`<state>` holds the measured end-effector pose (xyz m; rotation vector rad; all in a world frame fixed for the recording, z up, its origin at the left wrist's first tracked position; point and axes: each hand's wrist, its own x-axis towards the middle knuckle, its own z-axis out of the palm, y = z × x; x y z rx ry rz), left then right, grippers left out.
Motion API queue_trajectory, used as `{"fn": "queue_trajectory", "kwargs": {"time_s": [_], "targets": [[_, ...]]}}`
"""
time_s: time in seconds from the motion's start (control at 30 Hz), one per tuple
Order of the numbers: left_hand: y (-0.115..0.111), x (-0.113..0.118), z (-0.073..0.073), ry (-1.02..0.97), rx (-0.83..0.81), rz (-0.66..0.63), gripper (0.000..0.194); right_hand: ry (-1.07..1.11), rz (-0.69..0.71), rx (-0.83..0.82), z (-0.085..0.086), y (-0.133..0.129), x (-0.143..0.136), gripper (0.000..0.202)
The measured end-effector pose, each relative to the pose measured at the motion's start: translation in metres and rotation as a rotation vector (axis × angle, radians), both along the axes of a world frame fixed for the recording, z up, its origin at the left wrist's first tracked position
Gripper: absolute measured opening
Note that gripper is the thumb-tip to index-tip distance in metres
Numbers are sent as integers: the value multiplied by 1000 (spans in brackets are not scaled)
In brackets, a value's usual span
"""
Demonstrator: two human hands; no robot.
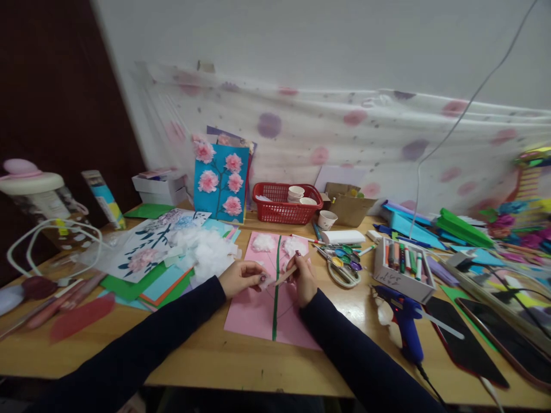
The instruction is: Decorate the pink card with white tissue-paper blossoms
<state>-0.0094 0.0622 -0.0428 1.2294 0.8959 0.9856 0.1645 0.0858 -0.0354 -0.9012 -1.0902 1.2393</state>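
Note:
A pink sheet (249, 312) lies before me on the table, with a green strip (276, 310) running up its middle and thin drawn lines beside it. Two white cotton tufts (263, 243) sit on its upper part, one on each side of the strip. Over the sheet, my left hand (243, 278) is closed in a pinch at a small whitish piece, too small to name. My right hand (305, 281) grips a flat tan stick (284, 276), whose tip points toward the left fingertips.
Left of the sheet lie loose cotton (210, 252) and coloured papers (163, 287). Behind stand a blue flower picture (221, 183) and a red basket (286, 213). To the right are scissors (344, 275), a marker box (402, 275), a blue glue gun (404, 324) and phones (469, 344).

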Motion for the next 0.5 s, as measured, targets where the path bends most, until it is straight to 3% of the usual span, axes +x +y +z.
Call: {"fn": "queue_trajectory", "kwargs": {"time_s": [0.23,0.5], "targets": [[-2,1,1,24,25,24,42,-71,36,51,1,-4,-1,45],[-7,7,0,21,10,-80,35,-139,115,116,-6,-7,-2,46]]}}
